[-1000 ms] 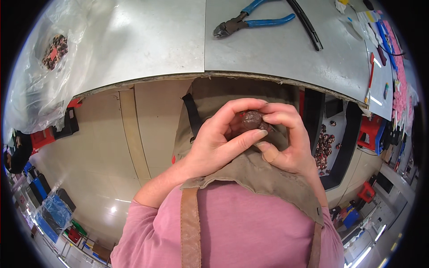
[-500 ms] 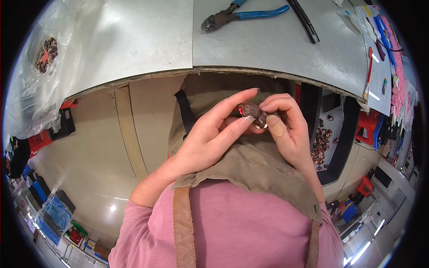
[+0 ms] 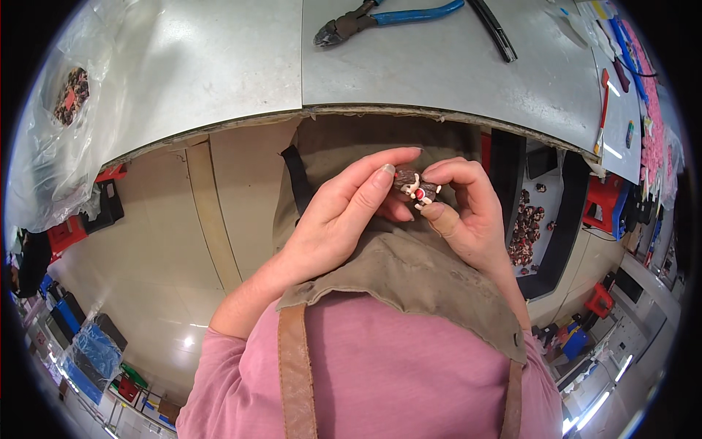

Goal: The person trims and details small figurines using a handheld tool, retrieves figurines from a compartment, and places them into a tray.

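Note:
A tiny doll figurine (image 3: 420,195) with brown hair, pale limbs and a red outfit is held between my two hands, over my apron and just below the table's edge. My right hand (image 3: 474,208) pinches its lower end between thumb and bent index finger. My left hand (image 3: 338,205) curls around the hair end, its thumb raised beside the hair and its other fingers partly hidden behind the figurine. The front of the figurine faces up, tilted sideways.
Blue-handled pliers (image 3: 347,28) and a long black tool (image 3: 495,31) lie on the grey table (image 3: 219,62). A clear plastic bag (image 3: 44,164) with small pieces is at the left. Right of my lap, a dark-walled tray (image 3: 569,219) contains several figurines. A red-handled brush (image 3: 604,102) lies at the table's right.
The figurine has been turned over, from its brown hair side to its pale and red front. My left thumb has lifted off its lower part toward the hair.

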The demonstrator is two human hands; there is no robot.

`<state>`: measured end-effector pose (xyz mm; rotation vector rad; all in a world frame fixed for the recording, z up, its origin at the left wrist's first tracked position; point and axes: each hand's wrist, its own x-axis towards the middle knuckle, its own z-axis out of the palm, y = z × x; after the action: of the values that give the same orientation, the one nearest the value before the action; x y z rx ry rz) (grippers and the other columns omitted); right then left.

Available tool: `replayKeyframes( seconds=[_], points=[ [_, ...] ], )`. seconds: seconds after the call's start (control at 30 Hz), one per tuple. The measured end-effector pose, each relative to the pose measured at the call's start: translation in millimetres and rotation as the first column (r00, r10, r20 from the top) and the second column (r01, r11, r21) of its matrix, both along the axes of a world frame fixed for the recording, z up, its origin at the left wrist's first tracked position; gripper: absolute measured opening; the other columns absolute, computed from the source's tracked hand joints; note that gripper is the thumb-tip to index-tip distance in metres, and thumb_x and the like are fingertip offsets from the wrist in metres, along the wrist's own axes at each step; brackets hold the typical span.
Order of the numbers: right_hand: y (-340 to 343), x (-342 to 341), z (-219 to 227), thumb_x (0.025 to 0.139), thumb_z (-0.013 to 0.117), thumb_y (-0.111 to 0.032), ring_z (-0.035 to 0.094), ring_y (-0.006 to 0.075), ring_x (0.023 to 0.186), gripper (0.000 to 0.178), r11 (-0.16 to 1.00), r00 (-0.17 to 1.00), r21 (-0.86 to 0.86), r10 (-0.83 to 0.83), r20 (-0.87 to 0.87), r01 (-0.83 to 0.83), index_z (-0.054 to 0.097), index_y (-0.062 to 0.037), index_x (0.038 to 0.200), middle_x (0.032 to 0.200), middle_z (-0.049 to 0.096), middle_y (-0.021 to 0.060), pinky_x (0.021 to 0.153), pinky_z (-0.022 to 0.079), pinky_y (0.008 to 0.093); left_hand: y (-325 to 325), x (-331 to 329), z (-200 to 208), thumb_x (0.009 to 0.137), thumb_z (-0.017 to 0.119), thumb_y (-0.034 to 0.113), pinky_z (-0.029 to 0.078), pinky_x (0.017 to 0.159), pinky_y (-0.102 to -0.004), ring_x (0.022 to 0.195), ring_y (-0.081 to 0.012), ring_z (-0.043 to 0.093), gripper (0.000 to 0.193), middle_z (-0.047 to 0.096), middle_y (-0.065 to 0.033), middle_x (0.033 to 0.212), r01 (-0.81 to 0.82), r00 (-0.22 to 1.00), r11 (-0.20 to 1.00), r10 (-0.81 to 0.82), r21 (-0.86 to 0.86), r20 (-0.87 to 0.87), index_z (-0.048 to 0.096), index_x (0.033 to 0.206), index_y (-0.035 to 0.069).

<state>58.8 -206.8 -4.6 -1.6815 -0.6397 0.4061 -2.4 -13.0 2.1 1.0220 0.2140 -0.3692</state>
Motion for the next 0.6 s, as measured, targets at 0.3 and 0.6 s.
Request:
replayKeyframes(
  seconds=[0.3, 0.6],
  points=[
    [-1.5, -2.5, 2.0, 0.086, 0.072, -0.015, 0.064, 0.0158, 0.087, 0.029, 0.997, 0.991, -0.064, -0.056, -0.125, 0.048, 0.057, -0.0016, 0.108, 0.097, 0.065, 0.0068, 0.079, 0.051, 0.0288, 1.2, 5.6, 3.5, 0.105, 0.040, 0.033, 0.046, 0.072, -0.0208, 0.076, -0.0061, 0.051, 0.041, 0.054, -0.0002, 0.090, 0.007, 0.999, 1.000, -0.007, -0.009, -0.039, 0.052, 0.132, 0.004],
    [-0.9, -1.4, 3.4, 0.091, 0.067, -0.018, 0.063, 0.0146, 0.087, 0.027, 0.999, 0.972, -0.036, -0.048, -0.232, 0.041, 0.056, -0.0008, 0.107, 0.094, 0.065, 0.0070, 0.079, 0.050, 0.0279, 3.5, 7.4, 4.8, 0.104, 0.040, 0.036, 0.044, 0.070, -0.0208, 0.073, -0.0069, 0.049, 0.044, 0.054, -0.0005, 0.087, 0.015, 0.998, 1.000, -0.015, 0.004, -0.064, 0.053, 0.131, 0.004]
  ],
)
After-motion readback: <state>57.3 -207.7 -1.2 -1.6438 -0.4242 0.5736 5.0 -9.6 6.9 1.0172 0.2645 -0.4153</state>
